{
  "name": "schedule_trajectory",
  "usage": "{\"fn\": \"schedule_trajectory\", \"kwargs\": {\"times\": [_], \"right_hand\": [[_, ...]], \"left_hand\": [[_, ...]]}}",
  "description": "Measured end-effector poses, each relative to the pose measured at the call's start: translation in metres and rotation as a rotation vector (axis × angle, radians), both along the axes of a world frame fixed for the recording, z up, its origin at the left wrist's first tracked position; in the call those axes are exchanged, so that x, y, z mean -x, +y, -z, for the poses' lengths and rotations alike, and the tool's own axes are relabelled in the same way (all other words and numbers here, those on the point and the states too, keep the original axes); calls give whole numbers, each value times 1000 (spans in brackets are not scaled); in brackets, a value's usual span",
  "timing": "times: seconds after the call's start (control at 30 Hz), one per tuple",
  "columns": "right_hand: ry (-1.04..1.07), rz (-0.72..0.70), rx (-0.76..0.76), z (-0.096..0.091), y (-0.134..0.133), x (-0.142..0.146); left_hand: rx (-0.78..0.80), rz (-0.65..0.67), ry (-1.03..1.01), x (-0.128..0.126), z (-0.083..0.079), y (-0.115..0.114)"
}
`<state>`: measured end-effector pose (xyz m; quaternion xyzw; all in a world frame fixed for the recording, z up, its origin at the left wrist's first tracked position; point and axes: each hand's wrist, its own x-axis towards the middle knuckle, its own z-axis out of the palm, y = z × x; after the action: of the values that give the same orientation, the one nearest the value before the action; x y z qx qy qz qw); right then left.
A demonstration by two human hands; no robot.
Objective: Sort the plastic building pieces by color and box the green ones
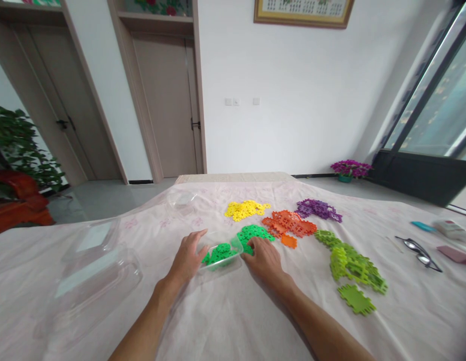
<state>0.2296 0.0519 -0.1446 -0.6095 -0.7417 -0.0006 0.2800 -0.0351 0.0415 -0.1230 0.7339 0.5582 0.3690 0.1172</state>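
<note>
My left hand (187,255) grips the left end of a small clear plastic box (233,259), with the thumb at its rim. Inside the box lie several green plastic building pieces (220,252). Just beyond the box's right end is a pile of more green building pieces (255,232). My right hand (266,258) is at the near edge of this pile, its fingers curled down and closed on green pieces there. The fingertips of the right hand are partly hidden.
Behind are yellow (243,209), orange-red (289,223) and purple pieces (318,209). Lime green interlocking pieces (355,265) spread to the right, near glasses (421,253). Clear plastic containers (97,278) stand at left, and a clear round one (183,199) farther back. A pale cloth covers the surface.
</note>
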Motion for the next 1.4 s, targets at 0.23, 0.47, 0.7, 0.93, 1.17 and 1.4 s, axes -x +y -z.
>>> {"fn": "schedule_trajectory", "kwargs": {"times": [0.23,0.47,0.7,0.93,1.17,1.4], "right_hand": [[286,-13,-40,-2,4,-4],[685,-147,-151,-16,4,8],[515,-491,-189,-26,-15,22],[347,-356,-174,-33,0,-4],[-46,75,308,-55,15,-55],[-222,170,432,-57,11,-55]], "left_hand": [[-11,3,-8,1,3,1],[4,-6,-25,-1,3,2],[3,1,-41,-1,3,1],[-7,4,-26,1,5,2],[-27,19,-16,1,6,4],[-33,20,8,4,11,6]]}}
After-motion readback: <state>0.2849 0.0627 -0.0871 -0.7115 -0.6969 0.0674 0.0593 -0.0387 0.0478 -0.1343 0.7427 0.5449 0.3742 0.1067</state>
